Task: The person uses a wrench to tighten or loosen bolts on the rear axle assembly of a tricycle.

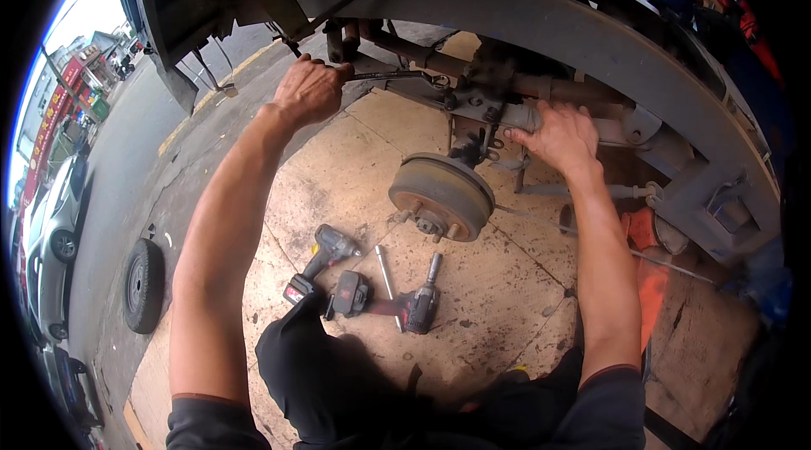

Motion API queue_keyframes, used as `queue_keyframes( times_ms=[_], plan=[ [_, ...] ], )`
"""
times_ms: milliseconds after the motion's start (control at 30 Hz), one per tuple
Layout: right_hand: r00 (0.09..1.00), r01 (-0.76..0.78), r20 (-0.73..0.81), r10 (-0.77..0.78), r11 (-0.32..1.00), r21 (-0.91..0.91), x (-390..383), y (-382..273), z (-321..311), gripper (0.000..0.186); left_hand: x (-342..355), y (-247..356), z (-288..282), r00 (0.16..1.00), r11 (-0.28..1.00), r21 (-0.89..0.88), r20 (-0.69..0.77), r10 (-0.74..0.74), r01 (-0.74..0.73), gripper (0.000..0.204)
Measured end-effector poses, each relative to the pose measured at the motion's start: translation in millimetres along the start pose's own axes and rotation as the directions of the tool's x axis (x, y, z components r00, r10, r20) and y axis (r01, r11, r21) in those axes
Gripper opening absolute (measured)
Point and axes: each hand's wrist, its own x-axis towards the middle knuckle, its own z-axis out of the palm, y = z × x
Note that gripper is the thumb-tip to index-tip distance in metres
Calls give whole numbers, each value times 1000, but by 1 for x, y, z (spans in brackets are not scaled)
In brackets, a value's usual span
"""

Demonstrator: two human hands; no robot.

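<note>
My left hand (311,91) is closed round the handle end of a long dark wrench (393,75). The wrench's far end meets the bolts beside a dark clamp plate (483,97) on the axle under a vehicle. To the right, my right hand (562,136) grips the grey leaf spring (517,116), fingers curled over it and thumb apart; the fingertips are partly hidden. Below and between both hands sits a rusty brake drum (443,197) with bare wheel studs and no wheel on it.
Two cordless impact wrenches, one grey (336,243) and one red-black (418,308), lie on the stained floor beside a metal bar (387,277). A tyre (144,285) lies at left near the road. The vehicle's frame rail (541,19) arches overhead. Orange cloth (646,281) is at right.
</note>
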Motion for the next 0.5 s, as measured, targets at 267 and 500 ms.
queue_keyframes(
  times_ms=[267,500],
  plan=[
    [995,34,-91,-35,999,-6,-2,-3,3,76,20,0,36,984,981,-103,-74,160,-167,29],
    [993,59,-103,-63,997,-41,3,-7,5,75,48,-19,59,983,983,-37,-33,180,-181,35]
  ],
)
